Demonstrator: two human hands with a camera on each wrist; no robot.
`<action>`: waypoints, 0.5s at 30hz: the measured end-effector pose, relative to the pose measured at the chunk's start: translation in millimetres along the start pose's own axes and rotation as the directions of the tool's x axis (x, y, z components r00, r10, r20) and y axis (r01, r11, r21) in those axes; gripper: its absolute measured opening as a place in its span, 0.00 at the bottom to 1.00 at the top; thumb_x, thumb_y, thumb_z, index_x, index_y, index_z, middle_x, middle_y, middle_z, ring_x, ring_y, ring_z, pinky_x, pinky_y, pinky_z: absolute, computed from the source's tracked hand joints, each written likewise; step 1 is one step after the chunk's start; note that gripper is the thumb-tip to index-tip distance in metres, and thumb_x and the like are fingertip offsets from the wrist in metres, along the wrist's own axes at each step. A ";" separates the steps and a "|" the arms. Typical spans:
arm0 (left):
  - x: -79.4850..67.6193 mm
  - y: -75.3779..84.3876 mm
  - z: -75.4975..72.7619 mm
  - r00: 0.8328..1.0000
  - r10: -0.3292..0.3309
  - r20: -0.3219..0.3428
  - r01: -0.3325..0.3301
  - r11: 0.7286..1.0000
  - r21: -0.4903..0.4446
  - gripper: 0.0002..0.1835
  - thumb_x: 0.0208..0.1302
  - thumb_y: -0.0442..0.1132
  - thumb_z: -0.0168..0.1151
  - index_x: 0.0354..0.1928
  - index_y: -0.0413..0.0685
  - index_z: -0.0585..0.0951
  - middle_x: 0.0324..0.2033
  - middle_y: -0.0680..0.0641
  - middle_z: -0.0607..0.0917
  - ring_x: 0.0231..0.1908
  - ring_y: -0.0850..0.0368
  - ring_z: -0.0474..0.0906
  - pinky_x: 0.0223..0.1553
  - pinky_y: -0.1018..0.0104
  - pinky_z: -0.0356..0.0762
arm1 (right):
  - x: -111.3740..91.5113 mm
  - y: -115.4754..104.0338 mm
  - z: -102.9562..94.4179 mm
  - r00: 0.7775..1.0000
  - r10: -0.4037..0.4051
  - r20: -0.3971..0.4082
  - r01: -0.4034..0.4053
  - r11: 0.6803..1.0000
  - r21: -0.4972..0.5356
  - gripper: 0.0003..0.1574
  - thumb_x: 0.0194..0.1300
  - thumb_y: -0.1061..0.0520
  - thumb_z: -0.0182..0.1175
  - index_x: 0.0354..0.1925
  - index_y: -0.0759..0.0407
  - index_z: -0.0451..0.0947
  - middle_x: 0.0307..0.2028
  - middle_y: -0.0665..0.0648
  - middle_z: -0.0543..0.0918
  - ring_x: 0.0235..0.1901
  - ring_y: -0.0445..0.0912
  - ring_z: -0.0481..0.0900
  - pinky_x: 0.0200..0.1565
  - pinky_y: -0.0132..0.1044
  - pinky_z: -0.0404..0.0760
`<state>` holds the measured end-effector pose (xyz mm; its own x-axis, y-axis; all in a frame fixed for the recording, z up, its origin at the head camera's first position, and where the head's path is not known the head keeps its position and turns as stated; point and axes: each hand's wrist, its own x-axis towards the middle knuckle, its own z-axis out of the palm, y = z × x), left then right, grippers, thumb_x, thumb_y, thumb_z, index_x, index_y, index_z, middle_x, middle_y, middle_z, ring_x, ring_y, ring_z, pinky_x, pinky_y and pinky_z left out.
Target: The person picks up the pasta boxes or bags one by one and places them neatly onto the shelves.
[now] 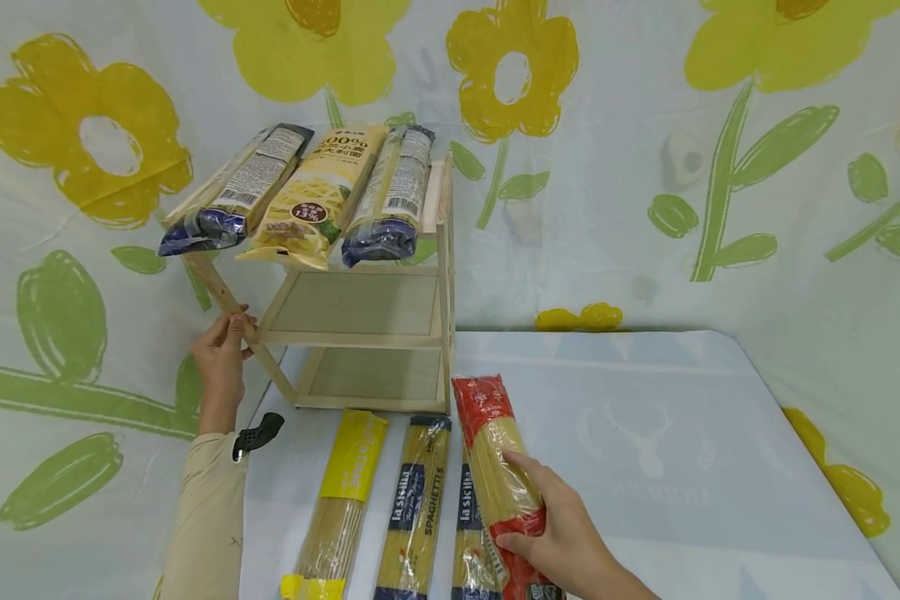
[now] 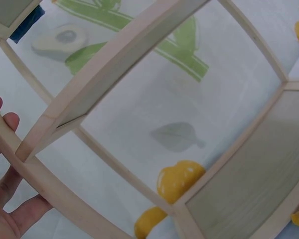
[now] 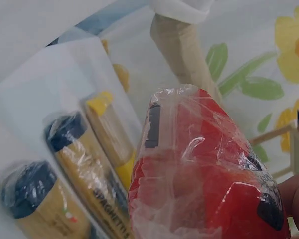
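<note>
My right hand (image 1: 562,529) grips a red-ended pack of spaghetti (image 1: 498,450), thumb on one side and fingers on the other. In the head view that pack overlaps a blue-labelled spaghetti pack (image 1: 467,508); the right wrist view shows its red end (image 3: 209,164) close up in clear wrap. At the left, my left hand (image 1: 221,358) holds the slanted leg of a wooden shelf rack (image 1: 352,340). Its fingers and thumb (image 2: 32,211) wrap the wood just beside a shelf joint in the left wrist view.
Atop the rack lie two blue-ended noodle packs (image 1: 251,187) (image 1: 393,192) around a yellow one (image 1: 318,196). Before the rack, a yellow-wrapped pasta pack (image 1: 337,500) and another blue-labelled spaghetti pack (image 1: 414,508) lie on the pale table (image 1: 645,367). A flowered cloth (image 1: 600,233) hangs behind.
</note>
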<state>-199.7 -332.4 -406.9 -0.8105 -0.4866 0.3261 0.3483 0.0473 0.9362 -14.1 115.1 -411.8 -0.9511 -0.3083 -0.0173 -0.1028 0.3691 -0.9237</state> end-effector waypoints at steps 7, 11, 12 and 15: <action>-0.4 0.2 -0.1 1.000 0.014 0.002 -0.014 1.000 0.019 0.17 0.65 0.46 0.57 0.47 0.41 0.84 0.36 0.50 0.85 0.44 0.58 0.77 0.31 0.75 0.78 | 1.3 -20.3 5.8 0.996 -0.039 0.080 0.037 0.999 0.018 0.53 0.49 0.64 0.72 0.68 0.44 0.59 0.57 0.63 0.68 0.46 0.56 0.73 0.33 0.34 0.81; -0.1 0.3 -0.3 1.000 0.014 0.006 -0.014 1.000 0.023 0.17 0.65 0.46 0.57 0.46 0.42 0.84 0.36 0.54 0.85 0.44 0.58 0.77 0.31 0.75 0.78 | 3.6 -31.5 10.9 0.993 -0.059 0.097 0.058 0.998 0.016 0.52 0.50 0.63 0.72 0.68 0.42 0.59 0.56 0.60 0.69 0.47 0.55 0.73 0.34 0.34 0.81; 0.1 0.2 -0.4 1.000 0.014 0.008 -0.014 1.000 0.023 0.17 0.65 0.46 0.57 0.46 0.42 0.84 0.37 0.54 0.85 0.44 0.58 0.77 0.31 0.75 0.78 | 4.3 -34.2 12.3 0.993 -0.066 0.099 0.065 0.998 0.017 0.52 0.50 0.63 0.72 0.68 0.42 0.59 0.56 0.59 0.69 0.47 0.54 0.72 0.34 0.34 0.81; 0.1 -0.3 -1.0 1.000 0.011 0.018 -0.011 1.000 0.005 0.17 0.65 0.46 0.57 0.44 0.39 0.84 0.42 0.53 0.84 0.46 0.57 0.76 0.31 0.74 0.78 | 6.6 -42.3 15.6 0.991 -0.092 0.095 0.093 0.996 -0.007 0.53 0.49 0.63 0.73 0.68 0.40 0.59 0.57 0.57 0.68 0.48 0.54 0.72 0.34 0.32 0.81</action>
<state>-199.5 -333.3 -407.3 -0.8150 -0.4700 0.3390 0.3553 0.0568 0.9330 -11.5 83.8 -378.8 -0.9057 -0.4227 0.0314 -0.1930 0.3453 -0.9184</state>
